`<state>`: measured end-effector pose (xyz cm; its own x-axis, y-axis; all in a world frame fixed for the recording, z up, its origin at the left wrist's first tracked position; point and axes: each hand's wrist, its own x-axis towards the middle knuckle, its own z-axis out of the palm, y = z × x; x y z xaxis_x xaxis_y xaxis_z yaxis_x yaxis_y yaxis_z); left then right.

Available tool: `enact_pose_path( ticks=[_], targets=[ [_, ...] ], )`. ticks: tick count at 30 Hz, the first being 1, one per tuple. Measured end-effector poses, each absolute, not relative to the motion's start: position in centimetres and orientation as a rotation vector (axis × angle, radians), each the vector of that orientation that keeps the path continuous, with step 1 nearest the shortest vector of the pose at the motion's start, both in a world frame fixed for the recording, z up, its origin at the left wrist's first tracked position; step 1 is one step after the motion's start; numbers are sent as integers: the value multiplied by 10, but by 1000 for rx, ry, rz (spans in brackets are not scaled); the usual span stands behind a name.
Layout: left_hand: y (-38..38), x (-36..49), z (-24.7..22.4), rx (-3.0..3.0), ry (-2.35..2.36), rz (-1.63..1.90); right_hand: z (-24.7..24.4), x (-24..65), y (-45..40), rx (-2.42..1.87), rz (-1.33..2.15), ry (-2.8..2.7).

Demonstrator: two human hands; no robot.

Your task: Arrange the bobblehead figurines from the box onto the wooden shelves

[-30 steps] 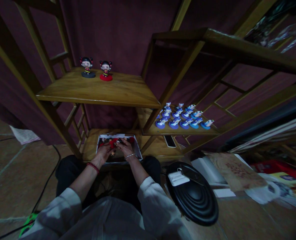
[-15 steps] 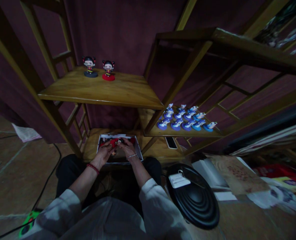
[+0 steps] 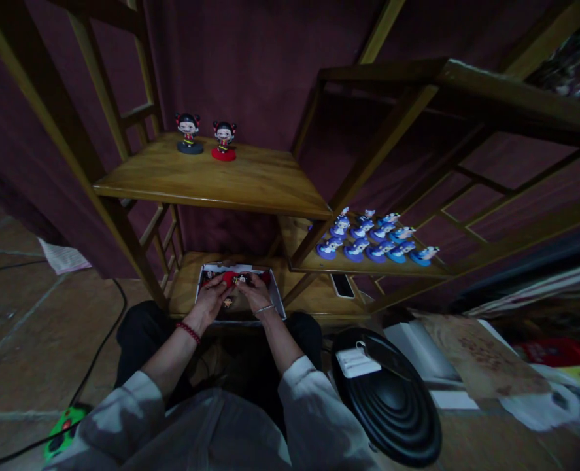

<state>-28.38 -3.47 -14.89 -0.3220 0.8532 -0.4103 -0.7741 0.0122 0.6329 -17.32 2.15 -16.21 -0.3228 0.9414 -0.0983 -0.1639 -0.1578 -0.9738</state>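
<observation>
Both hands are over a shallow white box (image 3: 278,302) on the low shelf. My left hand (image 3: 211,298) is closed on a red round base (image 3: 229,278), gripping its edge. My right hand (image 3: 256,294) is closed around a small dark-haired figurine (image 3: 242,279), which lies sideways against the base. Whether the two are joined, I cannot tell. Below them in the box lies another small figurine (image 3: 227,303). More dark and red pieces at the back of the box are partly hidden by my fingers.
Two black-haired figurines, one on a grey base (image 3: 189,148) and one on a red base (image 3: 223,154), stand on the upper shelf (image 3: 211,183). Several blue-purple figurines (image 3: 357,248) stand to the right. A phone (image 3: 342,286) lies below them. A black ridged round object (image 3: 392,399) is on the floor.
The whole scene has shifted slightly right in the view. My hands stay over the box, and the red base now shows more plainly between them, beside the figurine.
</observation>
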Motion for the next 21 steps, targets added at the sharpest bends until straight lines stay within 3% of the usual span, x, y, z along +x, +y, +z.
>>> enact_pose_path(
  ticks=[21],
  targets=[
    [-36, -280, -141, 115, 960, 1658, -154, -176, 20, -1001, 1576, -1232]
  ],
)
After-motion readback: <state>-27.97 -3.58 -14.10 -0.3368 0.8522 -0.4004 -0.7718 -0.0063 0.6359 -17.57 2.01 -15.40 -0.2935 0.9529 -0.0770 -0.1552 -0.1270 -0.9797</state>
